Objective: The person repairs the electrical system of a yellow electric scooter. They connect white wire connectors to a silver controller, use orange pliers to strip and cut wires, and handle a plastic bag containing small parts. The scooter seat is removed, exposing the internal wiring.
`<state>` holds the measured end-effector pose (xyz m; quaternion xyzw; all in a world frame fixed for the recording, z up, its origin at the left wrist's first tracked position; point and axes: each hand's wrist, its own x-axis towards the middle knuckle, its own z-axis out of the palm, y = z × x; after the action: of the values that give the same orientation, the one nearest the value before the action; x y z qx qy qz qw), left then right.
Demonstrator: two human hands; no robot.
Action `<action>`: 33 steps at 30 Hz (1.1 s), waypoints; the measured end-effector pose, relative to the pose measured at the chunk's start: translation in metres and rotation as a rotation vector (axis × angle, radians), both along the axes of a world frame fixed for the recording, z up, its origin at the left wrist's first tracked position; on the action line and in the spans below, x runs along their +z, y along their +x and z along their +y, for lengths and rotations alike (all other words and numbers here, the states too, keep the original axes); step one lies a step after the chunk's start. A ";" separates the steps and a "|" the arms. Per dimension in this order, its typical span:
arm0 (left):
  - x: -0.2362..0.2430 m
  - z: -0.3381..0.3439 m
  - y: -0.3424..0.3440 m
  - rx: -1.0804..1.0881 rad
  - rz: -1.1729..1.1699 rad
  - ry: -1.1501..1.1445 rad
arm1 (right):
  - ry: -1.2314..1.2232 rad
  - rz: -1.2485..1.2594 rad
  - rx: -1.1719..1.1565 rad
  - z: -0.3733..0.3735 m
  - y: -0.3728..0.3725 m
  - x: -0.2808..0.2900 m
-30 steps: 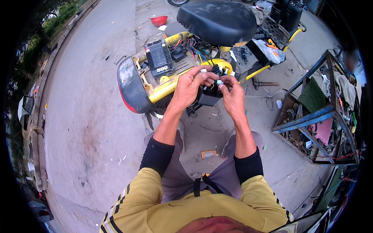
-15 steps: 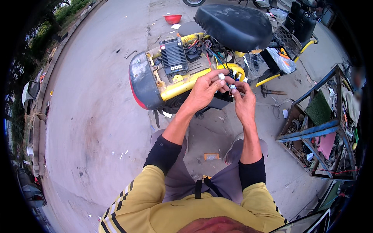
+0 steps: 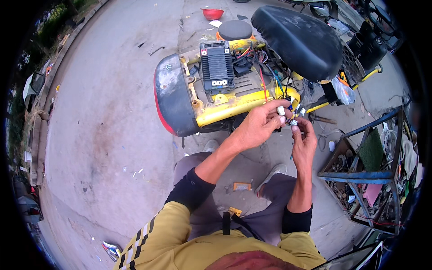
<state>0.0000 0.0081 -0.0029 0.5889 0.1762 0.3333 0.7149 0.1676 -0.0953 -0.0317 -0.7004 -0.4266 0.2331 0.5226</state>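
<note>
My left hand pinches a white plastic wire connector between thumb and fingers. Close beside it, my right hand is closed on a smaller pale connector; the two connectors are apart. Both hands are at the near right end of the scooter's yellow frame tube, where wires run down behind my fingers. On the frame lies a black finned controller box, with a bundle of coloured wires to its right. The black seat is tilted up beyond the wires.
A blue metal-framed stand full of scraps and parts is at the right. A hammer lies behind my right hand. An orange box lies between my feet; a red bowl and round black stool are at the far side.
The view has shifted, so the scooter sits further right and the stool shows more. Both hands appear lower and further right, each still holding its connector.
</note>
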 end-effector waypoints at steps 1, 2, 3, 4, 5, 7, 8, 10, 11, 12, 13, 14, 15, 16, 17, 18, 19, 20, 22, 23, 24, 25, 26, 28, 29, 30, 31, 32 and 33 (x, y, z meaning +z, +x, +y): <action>0.000 0.000 0.001 0.003 -0.001 -0.001 | -0.028 0.019 0.003 -0.001 0.000 0.002; 0.000 0.001 0.001 0.004 -0.003 -0.002 | -0.055 0.038 0.005 -0.001 0.001 0.003; 0.000 0.001 0.003 0.007 -0.001 -0.002 | -0.031 0.067 0.016 -0.002 0.003 0.002; 0.001 0.001 0.004 0.008 0.001 -0.002 | -0.008 0.095 0.025 -0.003 0.006 -0.001; 0.002 0.000 0.004 0.005 0.003 -0.002 | 0.017 0.124 0.030 -0.005 0.008 -0.003; 0.007 0.001 0.006 0.027 0.059 0.039 | 0.060 0.225 0.050 -0.005 0.012 -0.011; 0.007 0.001 0.006 0.025 0.081 0.056 | 0.080 0.270 0.046 -0.003 0.012 -0.012; 0.003 0.003 0.006 0.074 0.065 0.066 | 0.075 0.304 0.058 0.005 0.008 -0.010; 0.003 0.002 0.006 0.081 0.067 0.066 | 0.071 0.326 0.062 0.008 0.006 -0.010; 0.002 0.003 0.007 0.092 0.071 0.072 | 0.074 0.350 0.071 0.009 0.006 -0.010; -0.001 0.003 0.008 0.092 0.049 0.086 | 0.069 0.345 0.069 0.010 0.005 -0.009; 0.000 0.001 0.009 0.088 0.050 0.076 | 0.062 0.341 0.071 0.008 0.004 -0.008; 0.000 0.001 0.010 0.085 0.056 0.082 | 0.052 0.348 0.065 0.008 0.003 -0.009; 0.000 0.000 0.012 0.085 0.063 0.089 | 0.046 0.340 0.062 0.007 0.003 -0.009; 0.003 -0.001 0.013 0.079 0.070 0.097 | 0.039 0.332 0.062 0.005 0.002 -0.009; 0.005 -0.002 0.013 0.077 0.082 0.102 | 0.030 0.329 0.065 0.005 0.000 -0.011; 0.007 -0.003 0.012 0.076 0.094 0.108 | 0.055 0.349 0.060 0.005 -0.002 -0.012; 0.008 0.000 0.012 0.066 0.101 0.171 | 0.054 0.326 0.061 0.006 -0.001 -0.012; 0.011 0.003 0.010 0.078 0.084 0.150 | 0.058 0.277 0.067 0.010 -0.002 -0.008; 0.008 0.002 0.008 0.078 0.083 0.115 | 0.048 0.261 0.054 0.009 -0.006 -0.014; 0.006 0.001 0.009 0.076 0.073 0.084 | 0.041 0.208 0.051 0.009 -0.006 -0.016; 0.006 0.001 0.010 0.073 0.063 0.052 | 0.035 0.155 0.047 0.009 -0.007 -0.018; 0.008 0.002 0.011 0.070 0.075 0.073 | 0.028 0.103 0.042 0.008 -0.007 -0.018; 0.004 0.004 0.009 0.071 0.116 0.100 | 0.042 0.038 0.032 0.008 -0.013 -0.014; 0.005 0.006 0.009 0.060 0.122 0.136 | 0.056 -0.004 0.028 0.010 -0.013 -0.012; 0.008 0.007 0.009 0.064 0.126 0.171 | 0.067 -0.048 0.026 0.012 -0.013 -0.011; 0.006 0.007 0.009 0.070 0.129 0.176 | 0.063 -0.066 0.021 0.012 -0.013 -0.012; 0.004 0.006 0.008 0.078 0.132 0.183 | 0.027 -0.064 0.013 0.010 -0.015 -0.013; 0.004 0.005 0.008 0.075 0.139 0.178 | -0.003 -0.074 0.003 0.009 -0.014 -0.010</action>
<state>0.0079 0.0126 0.0009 0.6646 0.2169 0.3327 0.6330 0.1537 -0.0866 -0.0418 -0.7087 -0.4465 0.2085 0.5048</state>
